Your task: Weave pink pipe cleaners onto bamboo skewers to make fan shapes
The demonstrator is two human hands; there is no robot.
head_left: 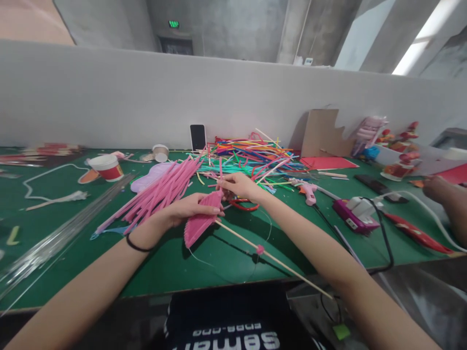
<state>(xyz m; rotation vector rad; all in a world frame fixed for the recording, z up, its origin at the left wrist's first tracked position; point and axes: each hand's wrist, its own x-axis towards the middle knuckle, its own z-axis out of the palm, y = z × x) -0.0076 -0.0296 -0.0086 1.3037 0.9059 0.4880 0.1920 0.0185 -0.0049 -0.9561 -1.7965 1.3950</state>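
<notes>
My left hand [189,208] is closed round a pink, ridged, fan-shaped piece [202,221], with the thumb lying across its face. At the upper corner of this piece, the fingertips of my right hand [237,187] pinch a pink pipe cleaner [221,170] that points upward. A thin wooden stick [288,266] runs from behind the fan toward the table's front edge and carries a small pink bead-like lump [260,250]. Clear thread [200,261] trails below the fan. Under my right wrist shows a red loop [246,207], maybe a scissors handle; the rest is hidden.
Pink pipe cleaners [160,192] lie left, multicoloured ones [251,153] behind. A paper cup [105,167] and phone [198,137] stand farther back. To the right are a pink glue gun [310,193], a purple power strip [353,217] with cables, and another person's hand [447,199].
</notes>
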